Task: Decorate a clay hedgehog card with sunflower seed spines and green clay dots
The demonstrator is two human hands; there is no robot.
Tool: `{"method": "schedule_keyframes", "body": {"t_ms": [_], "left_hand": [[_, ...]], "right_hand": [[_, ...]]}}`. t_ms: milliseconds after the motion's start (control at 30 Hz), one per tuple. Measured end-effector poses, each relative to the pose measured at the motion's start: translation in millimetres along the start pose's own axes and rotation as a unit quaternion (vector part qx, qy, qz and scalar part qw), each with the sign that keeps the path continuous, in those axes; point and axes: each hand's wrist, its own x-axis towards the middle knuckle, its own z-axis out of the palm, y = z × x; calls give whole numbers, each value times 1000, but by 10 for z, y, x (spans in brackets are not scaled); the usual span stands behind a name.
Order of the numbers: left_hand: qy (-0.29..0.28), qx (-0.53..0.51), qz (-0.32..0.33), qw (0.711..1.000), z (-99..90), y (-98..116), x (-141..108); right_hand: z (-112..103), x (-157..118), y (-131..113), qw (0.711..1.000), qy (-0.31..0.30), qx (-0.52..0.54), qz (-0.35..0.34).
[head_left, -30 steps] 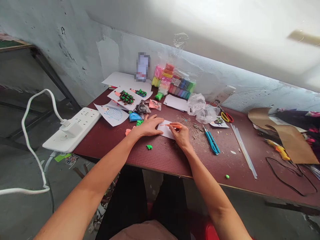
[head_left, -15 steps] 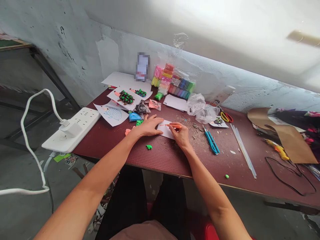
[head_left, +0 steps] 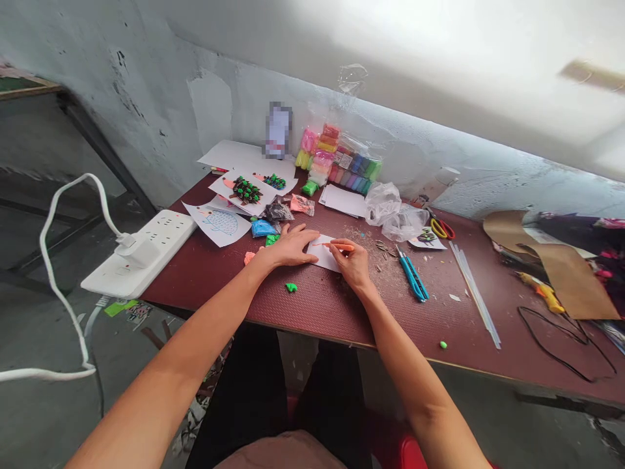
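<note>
A small white sheet of paper lies on the dark red table, partly covered by both hands. My left hand rests open, fingers spread, over the sheet's left edge. In my right hand is a slim orange pen, its tip pointing left at the paper; any mark there is too small to make out. A lump of green clay sits just in front of the sheet. Pink clay shows beside my left wrist, with a blue clay packet behind it.
Right of the sheet are a teal utility knife, scissors, glue sticks and a yellow glue gun with a cord. Hedgehog pictures and packs of coloured clay stand behind. A power strip juts out at left.
</note>
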Motion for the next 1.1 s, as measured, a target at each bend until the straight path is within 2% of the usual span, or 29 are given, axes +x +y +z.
{"method": "schedule_keyframes", "body": {"t_ms": [667, 1100], "left_hand": [[8, -7, 7, 1000, 0, -8, -1], [0, 4, -12, 1000, -23, 37, -22]], "right_hand": [[-69, -18, -59, 1000, -8, -22, -4], [-71, -44, -62, 999, -13, -32, -16]]}}
